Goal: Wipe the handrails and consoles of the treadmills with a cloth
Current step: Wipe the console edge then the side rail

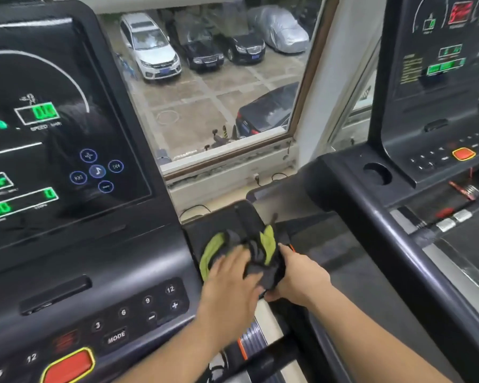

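I have both hands on the cloth (257,255), dark grey with a green edge, bunched on the black right end of the near treadmill's console (138,261), just beside the number buttons (150,302); my left hand (228,275) lies flat on it, fingers straight and slightly apart, pressing down; my right hand (299,276) grips its near edge, fingers curled under the folds; a second treadmill (371,217) stands to the right; the window (219,106) ahead shows parked cars (150,48).
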`<state>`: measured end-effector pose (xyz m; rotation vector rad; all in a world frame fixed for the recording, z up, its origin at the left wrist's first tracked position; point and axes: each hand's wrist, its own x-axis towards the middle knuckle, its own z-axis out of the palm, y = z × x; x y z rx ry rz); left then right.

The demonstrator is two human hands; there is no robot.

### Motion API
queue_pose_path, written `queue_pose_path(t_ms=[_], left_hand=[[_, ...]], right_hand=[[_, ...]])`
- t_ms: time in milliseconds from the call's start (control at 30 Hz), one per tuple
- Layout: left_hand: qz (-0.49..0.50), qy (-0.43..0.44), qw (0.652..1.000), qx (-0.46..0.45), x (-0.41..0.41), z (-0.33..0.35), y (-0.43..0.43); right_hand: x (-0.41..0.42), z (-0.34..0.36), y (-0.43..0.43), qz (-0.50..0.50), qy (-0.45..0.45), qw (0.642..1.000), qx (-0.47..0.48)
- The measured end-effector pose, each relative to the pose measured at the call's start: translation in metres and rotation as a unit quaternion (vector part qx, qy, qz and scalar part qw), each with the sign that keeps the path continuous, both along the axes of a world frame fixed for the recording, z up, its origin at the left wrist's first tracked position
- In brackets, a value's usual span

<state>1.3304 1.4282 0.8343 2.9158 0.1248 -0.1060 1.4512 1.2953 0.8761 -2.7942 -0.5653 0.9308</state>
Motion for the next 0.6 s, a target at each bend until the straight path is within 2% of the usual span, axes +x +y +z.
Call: queue_pose_path(t_ms=[67, 167, 233, 333, 400, 467, 600], left_hand=[[-0.043, -0.012, 0.999, 0.005, -0.018, -0.002, 0.0], [-0.08, -0.035, 0.996, 0.01, 0.006, -0.009, 0.036], [-0.034, -0.039, 0.998, -0.02, 0.04, -0.009, 0.059], [0.092, -0.01, 0.994, -0.054, 0.082, -0.006, 0.063], [0.115, -0.014, 0.992, -0.047, 0.081, -0.009, 0.05], [0.062, -0.052, 0.996, -0.023, 0.048, -0.01, 0.028], [-0.066, -0.039, 0.997, -0.001, -0.022, 0.003, 0.008]], right_hand=[[0.0, 0.0, -0.003, -0.02, -0.002, 1.0, 0.012], [0.002, 0.002, -0.004, -0.034, 0.005, 0.999, 0.009], [0.004, 0.002, -0.002, -0.038, 0.005, 0.999, 0.007], [0.003, 0.004, -0.002, -0.04, 0.016, 0.999, 0.01], [0.003, 0.004, -0.004, -0.039, 0.021, 0.999, 0.013], [0.001, 0.006, -0.005, -0.034, 0.019, 0.999, 0.017], [-0.001, 0.005, -0.003, -0.025, 0.011, 0.999, 0.018]])
